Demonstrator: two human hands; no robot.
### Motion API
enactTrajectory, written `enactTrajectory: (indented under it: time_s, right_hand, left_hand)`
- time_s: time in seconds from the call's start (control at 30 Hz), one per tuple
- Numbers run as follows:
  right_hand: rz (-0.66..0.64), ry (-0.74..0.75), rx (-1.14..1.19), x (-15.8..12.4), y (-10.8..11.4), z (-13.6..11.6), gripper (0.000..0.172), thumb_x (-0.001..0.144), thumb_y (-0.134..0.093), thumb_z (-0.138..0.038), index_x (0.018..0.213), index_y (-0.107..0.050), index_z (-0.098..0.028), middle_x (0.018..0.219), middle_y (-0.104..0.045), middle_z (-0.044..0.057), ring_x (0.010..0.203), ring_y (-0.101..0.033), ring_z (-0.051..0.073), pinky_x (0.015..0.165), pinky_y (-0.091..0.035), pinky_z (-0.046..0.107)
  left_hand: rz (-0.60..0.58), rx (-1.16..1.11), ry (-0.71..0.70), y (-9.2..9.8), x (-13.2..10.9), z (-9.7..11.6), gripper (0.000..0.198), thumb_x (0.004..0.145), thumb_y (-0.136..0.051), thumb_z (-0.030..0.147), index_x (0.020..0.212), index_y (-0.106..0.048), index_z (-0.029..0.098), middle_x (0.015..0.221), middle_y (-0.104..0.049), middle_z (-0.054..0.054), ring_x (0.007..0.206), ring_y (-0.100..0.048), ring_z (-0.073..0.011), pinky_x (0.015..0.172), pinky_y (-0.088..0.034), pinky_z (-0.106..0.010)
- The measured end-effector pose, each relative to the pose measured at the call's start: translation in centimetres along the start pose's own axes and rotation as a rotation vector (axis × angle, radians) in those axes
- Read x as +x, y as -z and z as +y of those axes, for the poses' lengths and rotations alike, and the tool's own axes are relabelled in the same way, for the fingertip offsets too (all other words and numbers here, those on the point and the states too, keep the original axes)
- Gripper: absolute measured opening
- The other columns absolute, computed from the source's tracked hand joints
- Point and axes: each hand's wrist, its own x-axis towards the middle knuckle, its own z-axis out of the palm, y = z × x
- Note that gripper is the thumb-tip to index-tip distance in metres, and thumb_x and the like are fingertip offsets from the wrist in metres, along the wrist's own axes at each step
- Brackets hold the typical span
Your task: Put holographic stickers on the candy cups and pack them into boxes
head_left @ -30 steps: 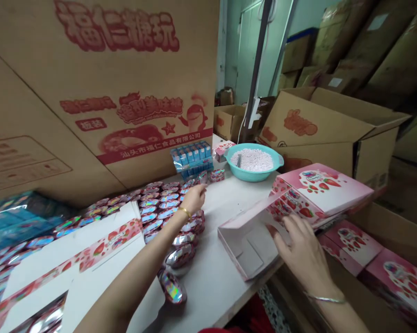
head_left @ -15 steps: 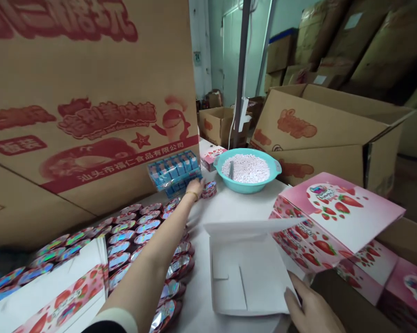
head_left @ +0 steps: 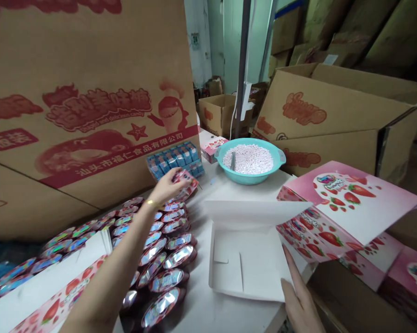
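Observation:
My left hand [head_left: 168, 187] is closed on a small pink printed card or packet [head_left: 188, 185], held above the rows of cups. Blue packs in clear wrap [head_left: 173, 159] stand just behind it. Shiny foil-lidded cups [head_left: 168, 280] fill the table under and beside my left forearm. With thumb and fingers, my right hand [head_left: 298, 293] grips the right wall of an open white carton [head_left: 260, 263]. That carton has its lid flap raised at the back and a slit flap in its base; nothing lies in it.
A turquoise basin [head_left: 248, 178] of small pale pellets, with a scoop handle, stands at the back. Strawberry-printed boxes [head_left: 354, 199] are stacked at right. Flat printed cartons [head_left: 60, 296] lie at front left. Large brown cartons [head_left: 90, 115] rise at left and behind.
My left hand has come back left and up from beside the blue packs, bringing the pink printed piece from the table. My right hand stays on the white carton.

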Motion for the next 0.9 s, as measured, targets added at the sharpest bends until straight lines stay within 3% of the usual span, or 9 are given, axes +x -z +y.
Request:
enactTrajectory:
  time_s: [0.1, 0.17, 0.3, 0.4, 0.5, 0.57, 0.67, 0.8, 0.9]
  right_hand:
    - [0.004, -0.018, 0.087, 0.2, -0.8, -0.8, 0.062, 0.092, -0.038, -0.025, 0.153, -0.026, -0.023, 0.157, -0.03, 0.003, 0.145, -0.026, 0.021, 0.12, -0.022, 0.041]
    - [-0.018, -0.006, 0.114, 0.3, -1.3, -1.4, 0.064, 0.09, -0.039, -0.023, 0.153, -0.026, -0.022, 0.158, -0.028, 0.003, 0.146, -0.023, 0.021, 0.121, -0.019, 0.041]
    - [-0.047, 0.013, 0.111, 0.1, -1.7, -2.1, 0.067, 0.09, -0.036, -0.02, 0.154, -0.019, -0.02, 0.159, -0.023, 0.004, 0.147, -0.021, 0.019, 0.121, -0.018, 0.04]
    - [-0.052, 0.077, 0.076, -0.1, -1.5, -1.8, 0.067, 0.09, -0.035, -0.02, 0.155, -0.017, -0.019, 0.16, -0.023, 0.005, 0.147, -0.021, 0.019, 0.121, -0.019, 0.041]
    - [-0.052, 0.162, 0.038, -0.1, -1.0, -1.1, 0.067, 0.089, -0.036, -0.019, 0.154, -0.019, -0.02, 0.159, -0.024, 0.005, 0.147, -0.022, 0.02, 0.121, -0.019, 0.042]
    - [-0.047, 0.179, 0.027, 0.0, -0.5, -0.9, 0.067, 0.089, -0.036, -0.019, 0.154, -0.021, -0.021, 0.159, -0.025, 0.004, 0.146, -0.023, 0.02, 0.121, -0.019, 0.042]
    - [-0.05, 0.129, 0.03, 0.2, 0.0, -1.0, 0.066, 0.089, -0.036, -0.02, 0.154, -0.023, -0.02, 0.158, -0.027, 0.004, 0.146, -0.024, 0.021, 0.12, -0.02, 0.043]
    - [-0.06, 0.068, 0.041, 0.2, -0.1, -1.5, 0.066, 0.088, -0.036, -0.02, 0.153, -0.024, -0.018, 0.158, -0.026, 0.004, 0.146, -0.024, 0.021, 0.121, -0.018, 0.041]
    - [-0.062, 0.083, 0.06, 0.2, -0.2, -1.6, 0.068, 0.087, -0.037, -0.019, 0.153, -0.024, -0.017, 0.159, -0.025, 0.004, 0.147, -0.023, 0.019, 0.122, -0.016, 0.04]
  left_hand:
    - [-0.215, -0.134, -0.069, 5.7, -7.7, 1.7, 0.076, 0.067, -0.067, 0.057, 0.134, -0.052, 0.023, 0.12, -0.066, -0.005, 0.103, -0.063, -0.0252, 0.089, -0.052, -0.033]
    - [-0.324, -0.1, -0.164, 6.0, -11.9, 3.8, 0.072, 0.065, -0.071, 0.053, 0.13, -0.057, 0.025, 0.123, -0.064, -0.005, 0.109, -0.061, -0.0276, 0.093, -0.051, -0.034]
    - [-0.562, 0.033, -0.443, -2.7, -14.9, 7.9, 0.072, 0.073, -0.067, 0.048, 0.137, -0.049, 0.02, 0.123, -0.061, -0.01, 0.109, -0.059, -0.0256, 0.098, -0.047, -0.037]
    - [-0.523, 0.222, -0.566, -11.7, -14.1, 9.1, 0.075, 0.072, -0.069, 0.045, 0.136, -0.048, 0.014, 0.122, -0.058, -0.016, 0.109, -0.057, -0.0304, 0.095, -0.047, -0.042]
    - [-0.457, 0.362, -0.648, -16.1, -13.2, 9.3, 0.075, 0.073, -0.072, 0.04, 0.138, -0.044, 0.015, 0.133, -0.051, -0.017, 0.122, -0.049, -0.0336, 0.1, -0.041, -0.047]
    - [-0.443, 0.366, -0.742, -15.1, -13.4, 9.1, 0.072, 0.076, -0.071, 0.038, 0.139, -0.042, 0.018, 0.14, -0.047, -0.015, 0.13, -0.043, -0.032, 0.106, -0.036, -0.047]
    - [-0.482, 0.284, -0.786, -9.2, -15.0, 7.2, 0.048, 0.089, -0.055, 0.042, 0.132, -0.048, 0.021, 0.131, -0.054, -0.012, 0.12, -0.052, -0.0247, 0.1, -0.041, -0.039]
    - [-0.438, 0.505, -0.547, -1.9, -19.2, 1.9, 0.059, 0.079, -0.057, 0.064, 0.116, -0.056, 0.018, 0.112, -0.06, -0.012, 0.103, -0.057, -0.0276, 0.089, -0.045, -0.04]
    - [-0.36, 0.766, -0.313, -1.2, -22.2, -2.1, 0.069, 0.062, -0.073, 0.064, 0.11, -0.056, 0.018, 0.11, -0.059, -0.013, 0.102, -0.055, -0.032, 0.089, -0.044, -0.043]
